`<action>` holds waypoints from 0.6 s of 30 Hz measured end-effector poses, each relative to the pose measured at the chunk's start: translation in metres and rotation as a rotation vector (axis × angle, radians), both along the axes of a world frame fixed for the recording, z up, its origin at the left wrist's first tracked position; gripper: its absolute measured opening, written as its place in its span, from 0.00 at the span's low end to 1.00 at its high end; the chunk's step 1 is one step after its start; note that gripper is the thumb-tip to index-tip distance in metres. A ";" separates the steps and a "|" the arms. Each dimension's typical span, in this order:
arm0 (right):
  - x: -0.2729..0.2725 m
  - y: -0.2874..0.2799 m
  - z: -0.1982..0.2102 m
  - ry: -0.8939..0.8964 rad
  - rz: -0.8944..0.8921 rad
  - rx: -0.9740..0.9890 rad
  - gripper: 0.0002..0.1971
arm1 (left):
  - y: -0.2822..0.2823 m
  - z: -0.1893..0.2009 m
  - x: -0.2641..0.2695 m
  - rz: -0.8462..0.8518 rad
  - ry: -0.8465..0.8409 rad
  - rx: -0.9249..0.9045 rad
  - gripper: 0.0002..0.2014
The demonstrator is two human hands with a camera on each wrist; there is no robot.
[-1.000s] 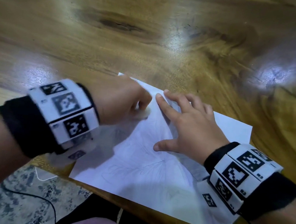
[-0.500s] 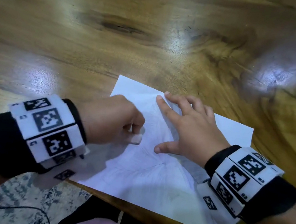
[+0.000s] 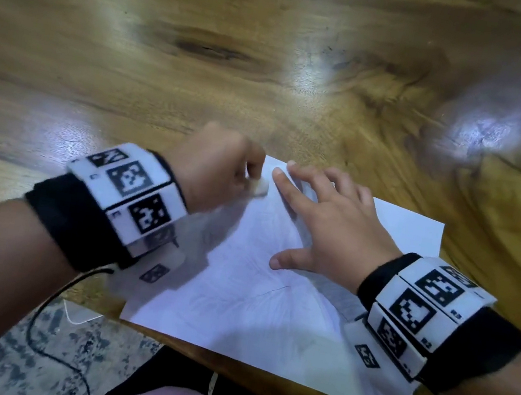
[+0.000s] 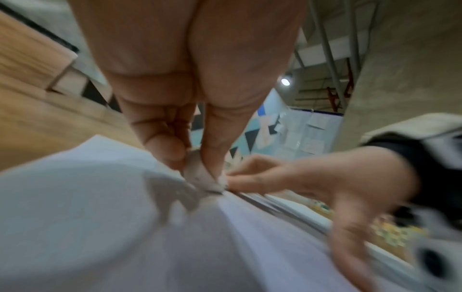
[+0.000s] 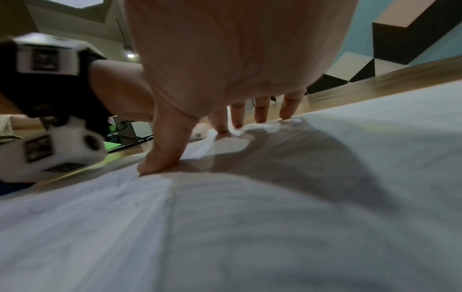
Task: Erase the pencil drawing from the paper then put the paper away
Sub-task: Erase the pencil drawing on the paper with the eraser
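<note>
A white sheet of paper (image 3: pixel 284 320) with faint pencil lines lies at the near edge of the wooden table (image 3: pixel 207 52). My left hand (image 3: pixel 218 173) pinches a small white eraser (image 3: pixel 260 188) and presses it on the paper's far left corner. In the left wrist view the eraser (image 4: pixel 200 175) sits between thumb and finger, its tip on the paper (image 4: pixel 100 217). My right hand (image 3: pixel 329 225) lies flat with spread fingers on the sheet's upper middle. In the right wrist view its thumb and fingertips (image 5: pixel 237 122) press the paper (image 5: pixel 250 227).
The paper's near edge overhangs the table edge (image 3: pixel 256 384) above my lap. A black cable (image 3: pixel 36 332) hangs at lower left over a speckled floor. Bare wood stretches beyond the paper.
My left hand has slid the eraser away from me, from the sheet's left middle back up to its far left corner. The right hand has stayed pressed on the paper.
</note>
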State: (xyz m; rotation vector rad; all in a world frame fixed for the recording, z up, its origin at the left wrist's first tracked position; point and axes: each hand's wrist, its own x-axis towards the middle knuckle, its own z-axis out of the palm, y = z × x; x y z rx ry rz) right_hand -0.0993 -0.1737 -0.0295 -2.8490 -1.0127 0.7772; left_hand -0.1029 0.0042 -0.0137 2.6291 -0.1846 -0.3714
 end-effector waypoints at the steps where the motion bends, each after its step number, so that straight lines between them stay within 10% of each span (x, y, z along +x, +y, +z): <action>1: 0.000 0.000 0.000 -0.001 0.002 -0.001 0.55 | -0.002 0.001 0.006 0.044 -0.036 0.006 0.07; 18: 0.006 -0.018 -0.002 0.107 -0.034 0.150 0.55 | 0.003 0.001 -0.012 0.118 0.179 -0.056 0.09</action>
